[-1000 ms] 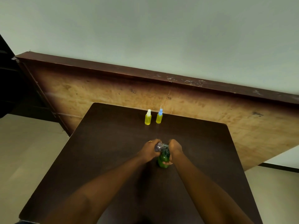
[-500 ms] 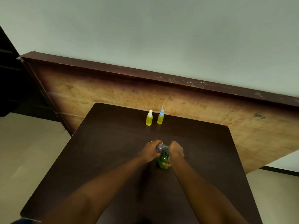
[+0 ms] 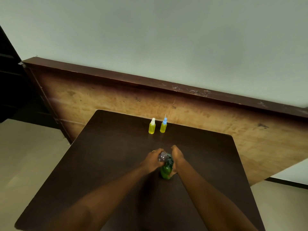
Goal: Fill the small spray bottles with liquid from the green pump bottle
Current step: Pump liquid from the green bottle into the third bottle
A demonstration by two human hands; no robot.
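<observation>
Mid-fill: my left hand [image 3: 152,160] holds clear spray bottle [image 3: 162,156] at spout, right hand [image 3: 177,157] grips green pump bottle [image 3: 165,171]. Next: pump, aligned.

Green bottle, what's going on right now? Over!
Left grip holds clear bottle at the pump. Right grip holds green bottle. White-cap bottle and blue-cap bottle stand far back, out of the way.

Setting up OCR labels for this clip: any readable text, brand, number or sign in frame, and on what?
None legible.
No label shows on the green pump bottle, the white-capped spray bottle or the blue-capped spray bottle.
No print shows on the clear bottle in the left hand.
On the wooden board: small dark marks, too blurred to read.
</observation>
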